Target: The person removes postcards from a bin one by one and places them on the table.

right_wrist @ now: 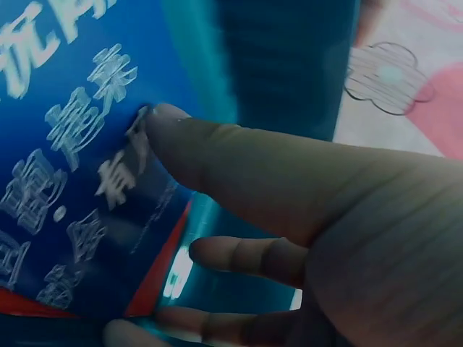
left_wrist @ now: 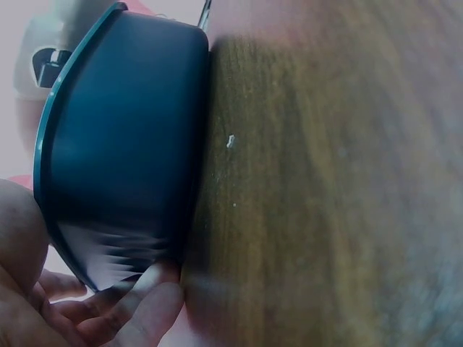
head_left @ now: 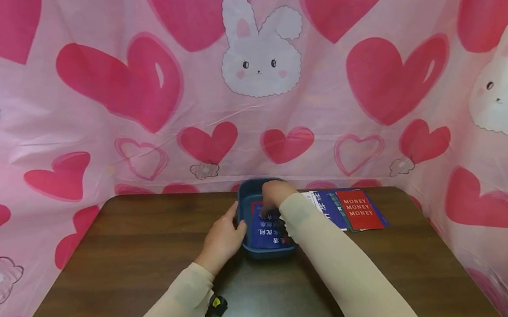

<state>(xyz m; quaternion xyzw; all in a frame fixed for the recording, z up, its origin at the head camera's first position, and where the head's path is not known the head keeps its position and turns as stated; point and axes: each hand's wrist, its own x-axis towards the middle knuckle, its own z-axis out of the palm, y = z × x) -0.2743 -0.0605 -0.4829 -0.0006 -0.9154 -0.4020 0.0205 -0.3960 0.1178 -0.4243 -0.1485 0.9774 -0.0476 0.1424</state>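
A dark blue plastic bin (head_left: 265,254) stands near the back of the wooden table. My left hand (head_left: 223,240) grips its left side; in the left wrist view the fingers (left_wrist: 148,303) curl around the bin's end, low by the tabletop. My right hand (head_left: 279,192) reaches down inside the bin. There it pinches the edge of a blue card (right_wrist: 43,144) with white Chinese characters, the thumb (right_wrist: 217,148) on the printed face. Below that card shows the edge of a red one (right_wrist: 166,260). The right index finger is hidden behind the thumb.
Right of the bin lies a fanned row of cards, with a red MONEY card (head_left: 360,209) on top and blue and white ones under it. A small black device (head_left: 218,305) with a yellow mark sits by the left cuff. Pink heart-print cloth (head_left: 207,80) hangs behind the table (head_left: 162,216).
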